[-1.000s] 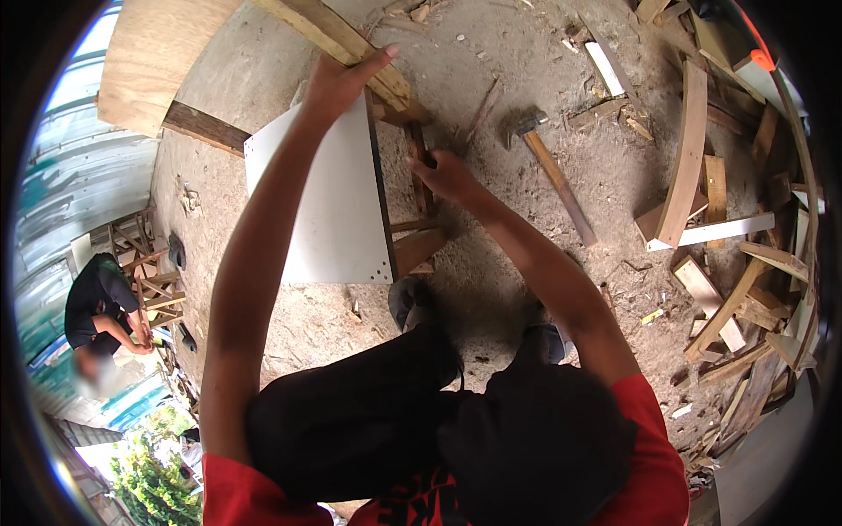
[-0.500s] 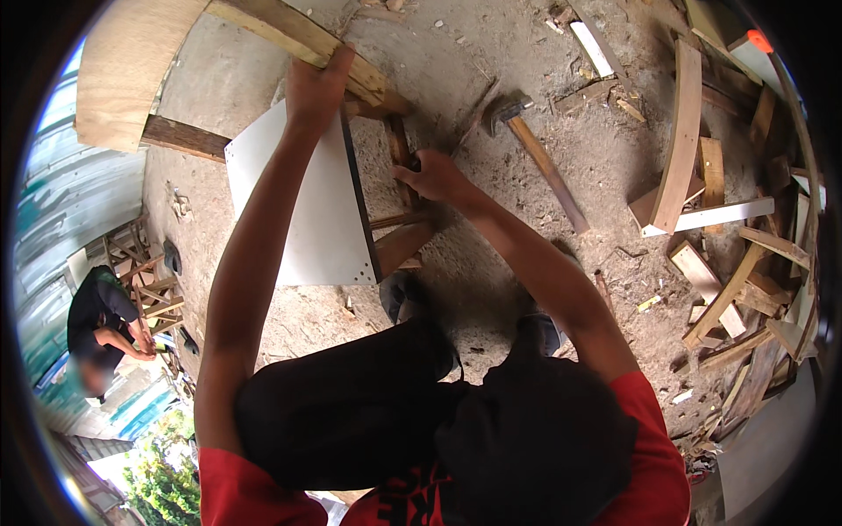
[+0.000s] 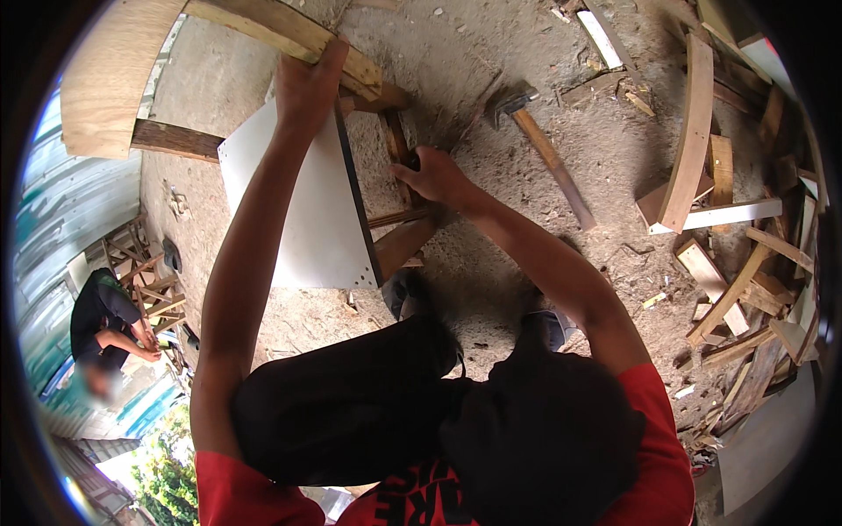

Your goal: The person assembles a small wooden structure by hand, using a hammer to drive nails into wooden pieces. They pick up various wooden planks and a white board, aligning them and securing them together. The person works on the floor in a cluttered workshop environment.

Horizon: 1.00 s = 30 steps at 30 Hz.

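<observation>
A wooden frame with a white panel (image 3: pixel 307 219) and a light plywood sheet (image 3: pixel 114 79) stands on the ground before me. My left hand (image 3: pixel 307 92) is closed round the pale wooden beam (image 3: pixel 272 31) along its top, just above the white panel. Lower and to the right, my right hand (image 3: pixel 434 178) is closed at a narrow dark wooden bar (image 3: pixel 397 136) of the frame, thumb across it; its other fingers are partly hidden. A hammer (image 3: pixel 545 153) with a wooden handle lies on the ground right of the frame, apart from both hands.
Loose boards, among them a long plank (image 3: pixel 688 131) and a white-edged strip (image 3: pixel 719 215), lie heaped on the right. Small wood scraps dot the dirt floor (image 3: pixel 491 272). At far left another person (image 3: pixel 110 320) bends over wood pieces beside a corrugated metal wall (image 3: pixel 83 188).
The frame and my left hand appear slightly further left and up in the picture. Both hands keep their places on the wood; the hammer lies as before.
</observation>
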Each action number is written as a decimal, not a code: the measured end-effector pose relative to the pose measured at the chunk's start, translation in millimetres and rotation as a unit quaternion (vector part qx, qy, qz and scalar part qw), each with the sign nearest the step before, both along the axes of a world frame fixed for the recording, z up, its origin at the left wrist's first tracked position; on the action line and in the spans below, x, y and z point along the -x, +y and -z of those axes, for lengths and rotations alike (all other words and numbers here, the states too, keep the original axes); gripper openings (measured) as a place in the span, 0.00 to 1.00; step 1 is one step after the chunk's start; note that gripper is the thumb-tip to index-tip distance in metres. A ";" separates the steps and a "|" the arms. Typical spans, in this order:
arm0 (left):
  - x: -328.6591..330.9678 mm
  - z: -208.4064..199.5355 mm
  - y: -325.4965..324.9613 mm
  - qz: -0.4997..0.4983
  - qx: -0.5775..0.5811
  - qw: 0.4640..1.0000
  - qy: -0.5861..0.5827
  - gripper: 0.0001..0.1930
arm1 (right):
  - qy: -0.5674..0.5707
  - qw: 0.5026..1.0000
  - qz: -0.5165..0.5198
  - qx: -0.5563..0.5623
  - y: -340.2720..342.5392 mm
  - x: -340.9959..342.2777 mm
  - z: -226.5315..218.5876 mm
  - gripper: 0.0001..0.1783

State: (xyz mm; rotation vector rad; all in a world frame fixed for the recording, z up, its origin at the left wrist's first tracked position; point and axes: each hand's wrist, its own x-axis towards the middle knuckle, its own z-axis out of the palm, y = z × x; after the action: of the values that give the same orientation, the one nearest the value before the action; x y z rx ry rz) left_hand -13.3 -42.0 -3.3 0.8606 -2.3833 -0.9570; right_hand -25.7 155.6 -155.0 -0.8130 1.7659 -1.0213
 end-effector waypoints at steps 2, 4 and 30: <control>-2.2 -1.8 -0.5 -0.009 -0.004 1.000 -0.026 0.19 | -0.013 1.000 0.011 0.005 1.2 0.4 -1.5 0.33; -1.5 -1.8 2.5 -0.005 0.003 1.000 0.010 0.18 | -0.020 0.999 0.025 0.011 4.6 -0.4 0.8 0.33; -102.6 -8.6 26.5 0.061 0.211 0.971 -0.098 0.36 | 0.211 0.928 -0.099 0.290 113.4 -26.8 -36.3 0.52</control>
State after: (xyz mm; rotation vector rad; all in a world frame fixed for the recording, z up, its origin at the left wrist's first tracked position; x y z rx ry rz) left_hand 89.3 -15.5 5.3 0.6748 -2.6911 -0.3867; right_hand 1.1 269.0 -118.7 -1.6528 1.6838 -1.3229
